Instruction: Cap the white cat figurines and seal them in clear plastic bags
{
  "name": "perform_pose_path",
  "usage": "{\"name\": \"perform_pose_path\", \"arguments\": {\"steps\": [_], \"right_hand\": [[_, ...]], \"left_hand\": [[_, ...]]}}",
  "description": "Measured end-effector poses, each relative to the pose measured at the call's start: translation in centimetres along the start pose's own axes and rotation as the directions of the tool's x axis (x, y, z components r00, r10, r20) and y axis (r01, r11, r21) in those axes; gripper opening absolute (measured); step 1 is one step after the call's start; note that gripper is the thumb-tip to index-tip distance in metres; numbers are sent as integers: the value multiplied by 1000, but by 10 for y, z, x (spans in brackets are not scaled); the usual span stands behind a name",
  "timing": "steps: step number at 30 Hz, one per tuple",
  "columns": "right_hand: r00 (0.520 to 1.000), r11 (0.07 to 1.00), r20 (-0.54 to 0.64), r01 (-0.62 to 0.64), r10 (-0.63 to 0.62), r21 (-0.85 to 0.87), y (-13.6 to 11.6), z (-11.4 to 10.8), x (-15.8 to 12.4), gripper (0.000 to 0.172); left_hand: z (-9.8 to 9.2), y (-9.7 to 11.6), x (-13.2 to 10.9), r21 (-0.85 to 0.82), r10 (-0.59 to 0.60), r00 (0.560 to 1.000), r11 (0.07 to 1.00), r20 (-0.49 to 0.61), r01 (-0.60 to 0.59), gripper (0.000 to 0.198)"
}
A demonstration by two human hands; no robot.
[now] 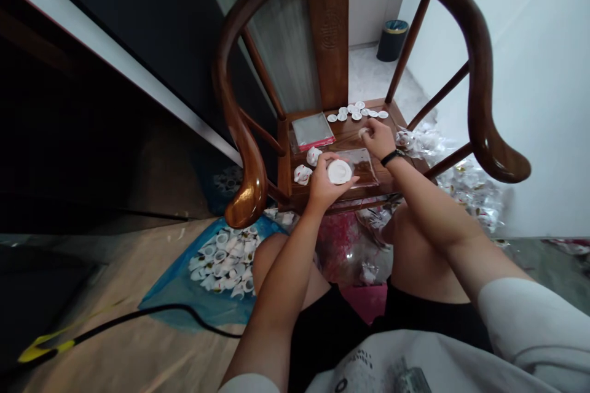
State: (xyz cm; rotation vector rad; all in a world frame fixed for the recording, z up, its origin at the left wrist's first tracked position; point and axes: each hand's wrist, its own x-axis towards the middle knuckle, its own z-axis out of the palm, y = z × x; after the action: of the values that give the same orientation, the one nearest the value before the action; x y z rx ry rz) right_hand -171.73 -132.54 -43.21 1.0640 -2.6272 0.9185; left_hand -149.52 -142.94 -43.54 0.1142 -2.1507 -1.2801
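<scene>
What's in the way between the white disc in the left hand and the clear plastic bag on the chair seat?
Nothing visible: the white disc in the left hand already overlaps the edge of the clear plastic bag on the wooden chair seat. The right hand is beyond the bag, not between them.

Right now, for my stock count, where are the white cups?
In the head view, the white cups lie lower left on a blue plastic sheet, beside the left knee.

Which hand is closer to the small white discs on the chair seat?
Right. The right hand is close to the white discs; the left hand is farther away.
</scene>
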Motion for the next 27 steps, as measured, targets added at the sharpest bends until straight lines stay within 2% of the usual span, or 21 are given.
{"name": "perform_pose_path", "arguments": {"steps": [2, 4, 8, 11, 14, 18, 21, 24, 27], "right_hand": [[999, 991, -14, 34, -32, 131, -17, -8, -16, 29], [996, 973, 21, 75, -82, 219, -28, -12, -31, 26], [981, 965, 114, 124, -154, 232, -21, -8, -38, 24], [991, 993, 107, 66, -76, 94, 2, -2, -25, 21], [986, 996, 137, -91, 90, 4, 27, 4, -10, 20], [968, 970, 144, -222, 207, 98, 48, 9, 0, 27], [970, 952, 88, -239, 226, 189, 51, 7, 2, 30], [977, 954, 59, -212, 204, 214, 44, 0, -2, 30], [991, 932, 111, -105, 70, 346, 25, -14, -15, 41]], "left_hand": [[-2, 0, -1, -5, 16, 1000, 1000, -11, -17, 66], [-5, 1, -2, 5, 42, 999, 999, -25, -42, 64], [-9, 1, -5, 82, 46, 999, 996, -21, -44, 62], [-11, 1, -7, 109, 33, 999, 994, -9, -32, 64], [-13, 2, -9, 130, 34, 999, 991, -39, -28, 62], [-14, 2, -9, 140, 36, 998, 990, -42, -30, 61], [-12, 0, -8, 153, 24, 1000, 988, -15, -22, 64], [-9, -5, -8, 108, -31, 999, 994, -10, 32, 74], [-6, -9, -7, 98, -65, 998, 993, 9, 64, 69]]}}
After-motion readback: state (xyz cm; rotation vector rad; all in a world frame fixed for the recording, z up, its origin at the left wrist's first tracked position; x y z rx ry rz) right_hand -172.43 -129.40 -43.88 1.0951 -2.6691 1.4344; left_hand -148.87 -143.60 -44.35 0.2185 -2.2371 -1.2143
